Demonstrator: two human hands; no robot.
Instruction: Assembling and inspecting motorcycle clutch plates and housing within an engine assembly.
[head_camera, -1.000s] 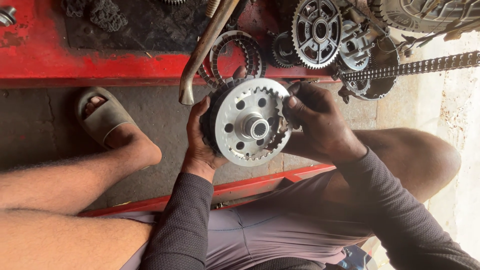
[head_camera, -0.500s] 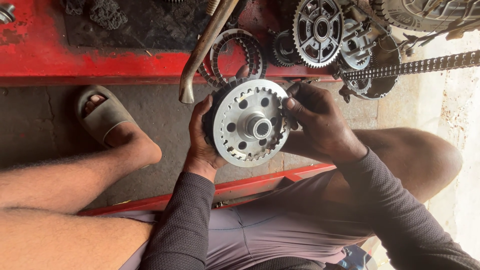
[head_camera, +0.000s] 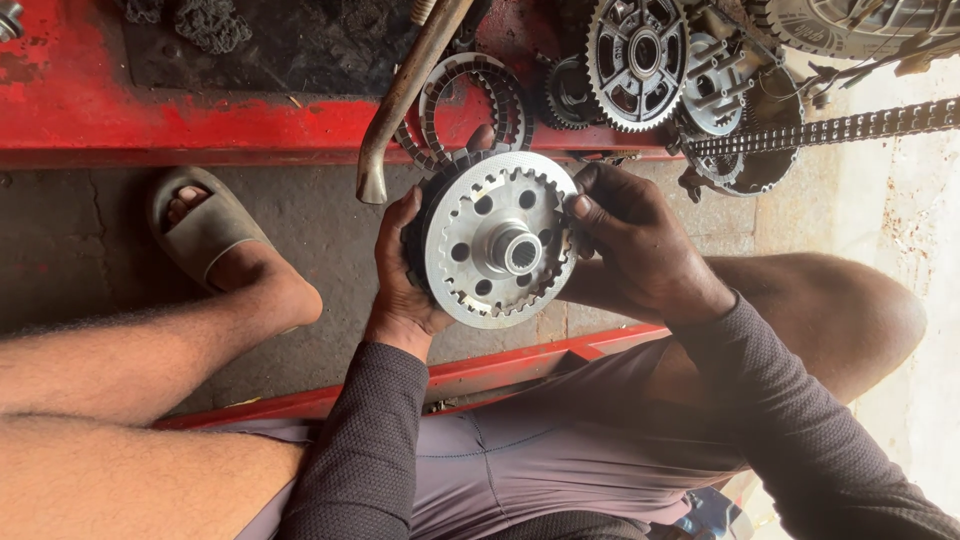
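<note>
I hold a round silver clutch hub with a toothed rim, round holes and a splined centre boss, above my lap. My left hand cups its left edge and back, where dark plates are stacked. My right hand grips the right edge, thumb pressed on the rim. Both hands are closed on the hub.
A red tray lies ahead with a bent metal pipe, loose friction rings, a large sprocket, smaller gears and a drive chain. My sandalled foot rests on the concrete floor at left. A red bar crosses below the hub.
The hub stays in both hands and has tilted slightly. My right thumb has shifted along the rim. The view has drifted a little.
</note>
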